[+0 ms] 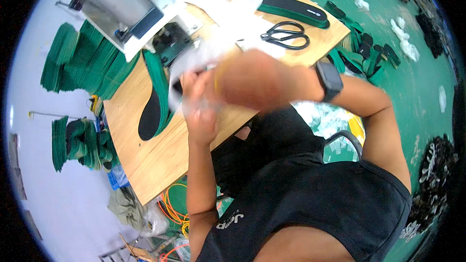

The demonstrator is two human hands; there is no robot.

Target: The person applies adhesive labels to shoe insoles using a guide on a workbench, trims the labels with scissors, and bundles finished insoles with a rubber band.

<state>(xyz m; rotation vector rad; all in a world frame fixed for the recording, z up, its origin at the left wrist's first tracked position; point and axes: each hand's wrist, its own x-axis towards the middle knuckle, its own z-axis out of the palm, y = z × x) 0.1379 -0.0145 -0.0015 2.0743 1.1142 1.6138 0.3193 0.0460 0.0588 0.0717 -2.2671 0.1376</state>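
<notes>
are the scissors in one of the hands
No, the black scissors lie on the wooden table, apart from both hands.

A wooden table point(160, 157) holds black scissors point(286, 35) far right, a green and black insole point(154, 102) on the left, and a grey machine point(131, 9) far left.

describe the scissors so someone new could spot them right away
Find the wooden table in the middle. Near its far right corner, past the blurred right hand, lie the scissors on white paper: all black, with two big loop handles, unlike the green insoles around.
</notes>
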